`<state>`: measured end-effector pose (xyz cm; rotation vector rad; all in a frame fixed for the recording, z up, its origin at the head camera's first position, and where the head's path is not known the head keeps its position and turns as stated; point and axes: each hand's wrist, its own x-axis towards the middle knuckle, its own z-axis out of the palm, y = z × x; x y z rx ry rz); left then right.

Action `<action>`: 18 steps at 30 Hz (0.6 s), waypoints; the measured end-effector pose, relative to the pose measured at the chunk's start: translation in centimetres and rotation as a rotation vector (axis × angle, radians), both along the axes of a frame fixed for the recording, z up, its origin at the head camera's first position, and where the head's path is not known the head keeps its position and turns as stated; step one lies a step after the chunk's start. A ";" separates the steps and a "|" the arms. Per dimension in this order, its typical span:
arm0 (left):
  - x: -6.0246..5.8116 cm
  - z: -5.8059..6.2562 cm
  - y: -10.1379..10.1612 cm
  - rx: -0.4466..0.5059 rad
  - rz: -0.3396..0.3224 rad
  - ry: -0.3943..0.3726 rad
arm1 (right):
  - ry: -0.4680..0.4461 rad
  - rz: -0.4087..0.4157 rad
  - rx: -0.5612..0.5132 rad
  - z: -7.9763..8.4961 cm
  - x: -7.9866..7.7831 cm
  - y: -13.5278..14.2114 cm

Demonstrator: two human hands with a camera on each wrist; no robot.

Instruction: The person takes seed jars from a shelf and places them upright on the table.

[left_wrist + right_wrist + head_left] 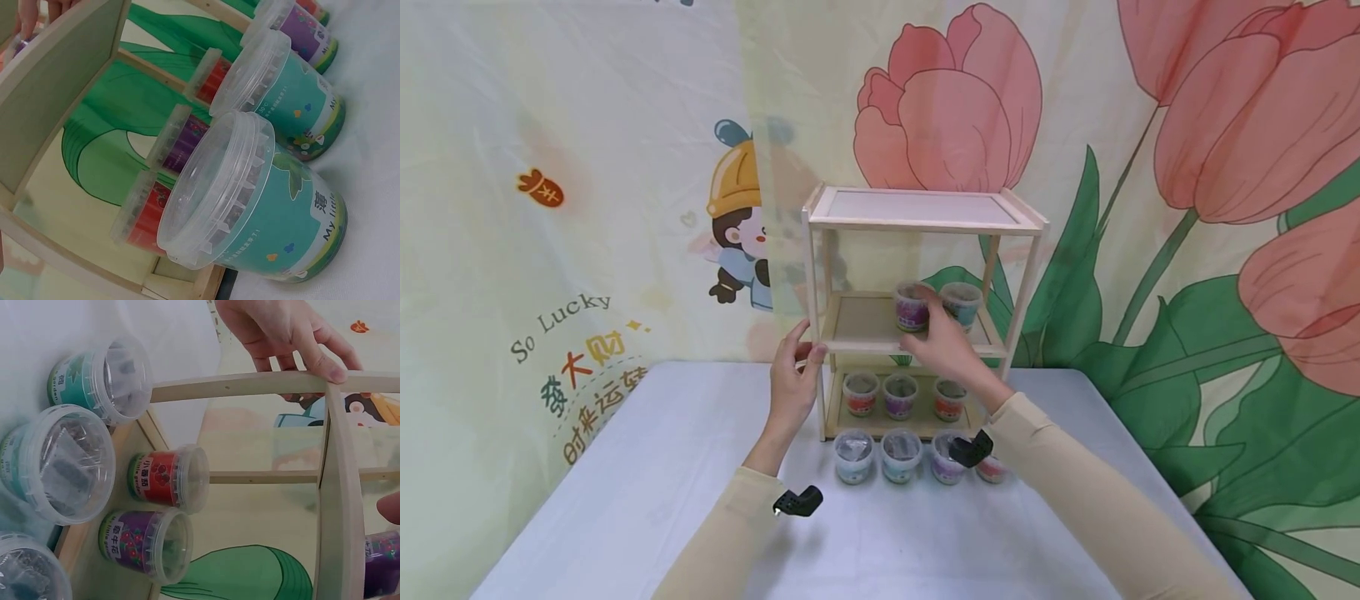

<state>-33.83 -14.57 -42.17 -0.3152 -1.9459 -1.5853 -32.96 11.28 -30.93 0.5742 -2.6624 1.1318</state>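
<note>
A small wooden rack point(925, 226) stands on the table, with two shelves below its top. On its middle shelf, my right hand point(953, 346) grips a purple-labelled plastic tub point(910, 315) between thumb and fingers. Just right of that tub, partly behind the hand, is a turquoise-labelled tub point(962, 295). My left hand point(792, 379) holds the rack's left front post at middle-shelf height, its thumb point(328, 369) pressed at the corner. The lower shelf carries a red tub point(861, 396), a purple tub point(899, 398) and another red tub point(950, 403).
In front of the rack, a row of clear-lidded tubs stands on the white tablecloth point(880, 550): two turquoise ones point(294, 219), a purple one point(946, 471) and a red one point(992, 472) partly hidden by the right wrist. A printed curtain point(647, 167) hangs close behind.
</note>
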 end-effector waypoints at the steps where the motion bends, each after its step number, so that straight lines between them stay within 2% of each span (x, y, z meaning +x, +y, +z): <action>1: 0.0 0.0 0.0 0.001 -0.001 -0.002 | 0.000 -0.007 0.005 0.0 -0.2 -0.2; 6: -0.1 -0.1 0.0 -0.007 0.001 0.000 | 0.020 -0.025 0.012 -0.1 -1.5 -0.8; 10: -0.1 -0.1 -0.1 -0.016 0.002 0.014 | 0.072 -0.012 0.013 -0.3 -2.2 -1.2; 14: -0.1 0.0 -0.1 -0.022 -0.001 0.015 | 0.134 0.021 0.005 -0.5 -2.5 -1.5; 18: 0.2 0.2 -0.1 -0.029 -0.007 -0.005 | 0.155 0.041 -0.009 -0.8 -2.6 -1.4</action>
